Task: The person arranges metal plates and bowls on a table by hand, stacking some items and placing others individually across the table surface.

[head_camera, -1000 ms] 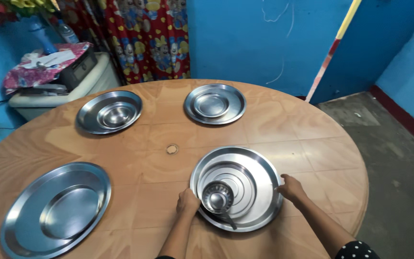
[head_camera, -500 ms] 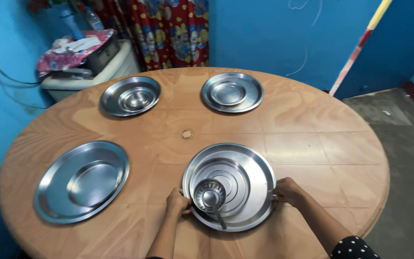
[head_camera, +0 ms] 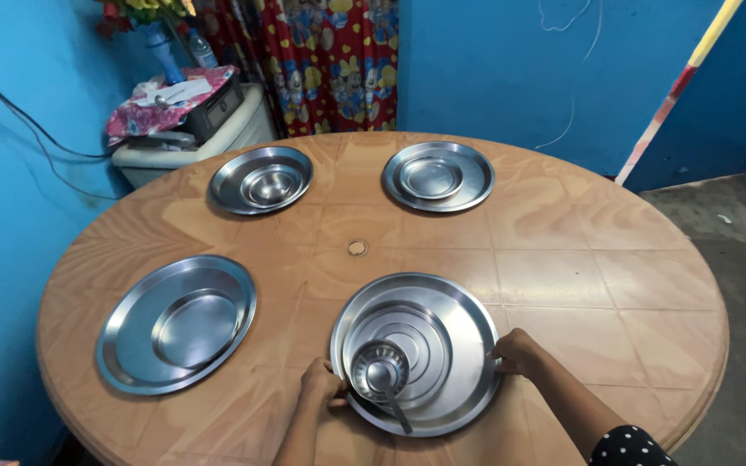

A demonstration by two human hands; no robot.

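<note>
Left fingers (head_camera: 335, 390) partly under steel plate (head_camera: 442, 324) rim; forearms cropped below.

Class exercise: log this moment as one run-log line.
left hand: on near plate left rim | right hand: on right rim | in plate: small bowl, ladle | round table: three other plates

Bright blue walls (head_camera: 494, 60), a patterned red curtain (head_camera: 338, 60), grey floor (head_camera: 736, 250), perhaps concrete.

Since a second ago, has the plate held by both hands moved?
Yes. The plate has slid toward the person and slightly left, away from the round plug at the centre of the table.
</note>
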